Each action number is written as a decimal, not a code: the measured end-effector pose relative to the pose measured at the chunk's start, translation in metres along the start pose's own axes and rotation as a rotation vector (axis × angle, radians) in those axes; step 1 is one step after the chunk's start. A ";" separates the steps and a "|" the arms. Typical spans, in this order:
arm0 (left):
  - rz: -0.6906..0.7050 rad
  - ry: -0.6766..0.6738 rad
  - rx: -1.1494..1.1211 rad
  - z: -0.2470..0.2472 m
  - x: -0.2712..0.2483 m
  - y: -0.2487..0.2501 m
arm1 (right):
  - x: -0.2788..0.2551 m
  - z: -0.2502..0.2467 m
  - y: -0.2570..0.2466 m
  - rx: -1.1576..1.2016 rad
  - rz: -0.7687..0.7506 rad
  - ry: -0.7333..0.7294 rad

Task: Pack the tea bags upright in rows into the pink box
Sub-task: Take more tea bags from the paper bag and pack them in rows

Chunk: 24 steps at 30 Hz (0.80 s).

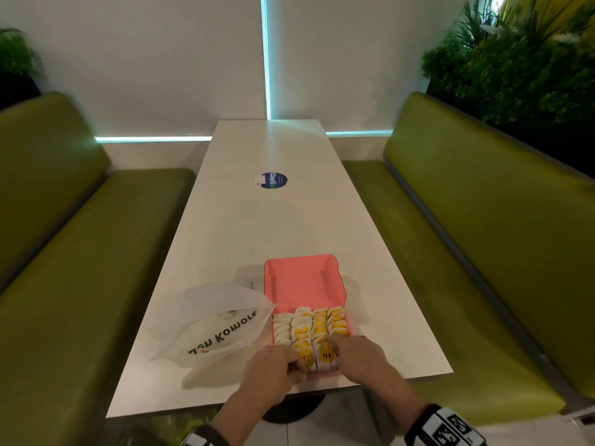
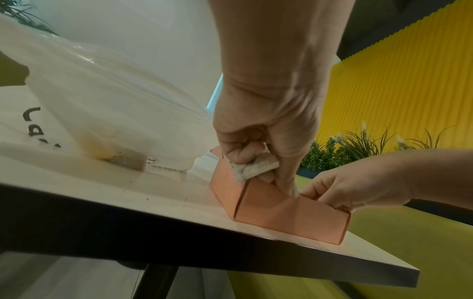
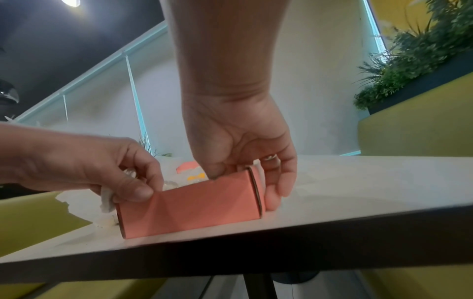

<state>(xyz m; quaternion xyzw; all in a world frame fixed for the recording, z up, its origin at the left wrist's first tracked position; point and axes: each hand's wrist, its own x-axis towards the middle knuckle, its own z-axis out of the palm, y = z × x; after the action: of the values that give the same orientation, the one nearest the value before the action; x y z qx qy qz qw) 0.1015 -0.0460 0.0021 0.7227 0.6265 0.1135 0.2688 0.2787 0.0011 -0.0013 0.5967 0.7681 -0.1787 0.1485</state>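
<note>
Tea bags (image 1: 310, 331) stand upright in four rows inside the pink box (image 1: 302, 283), rows running toward twelve o'clock on the white counter (image 1: 267, 226). The left hand (image 1: 269, 370), at the box's seven o'clock corner, pinches one tea bag (image 2: 252, 166) in curled fingers (image 2: 242, 150). The right hand (image 1: 360, 357), at five o'clock, grips the box's near wall, thumb inside, fingers outside. A plastic bag (image 1: 212, 323) lies at nine o'clock.
</note>
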 end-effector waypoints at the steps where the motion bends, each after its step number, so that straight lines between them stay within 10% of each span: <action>1: -0.001 -0.003 0.003 -0.001 0.000 0.000 | 0.000 0.000 0.001 -0.014 -0.008 -0.006; 13: -0.027 -0.011 -0.058 -0.009 0.000 0.005 | -0.002 -0.008 -0.002 -0.031 -0.008 -0.002; 20: -0.149 0.120 -0.856 -0.030 0.002 0.014 | -0.018 -0.037 -0.011 0.016 0.051 0.196; 24: -0.134 0.163 -1.231 -0.036 0.003 0.018 | -0.026 -0.050 -0.018 0.430 -0.142 0.258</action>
<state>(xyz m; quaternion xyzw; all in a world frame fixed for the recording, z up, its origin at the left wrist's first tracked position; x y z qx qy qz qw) 0.0989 -0.0353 0.0410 0.3834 0.5089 0.4914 0.5937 0.2672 -0.0028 0.0565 0.5771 0.7649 -0.2704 -0.0939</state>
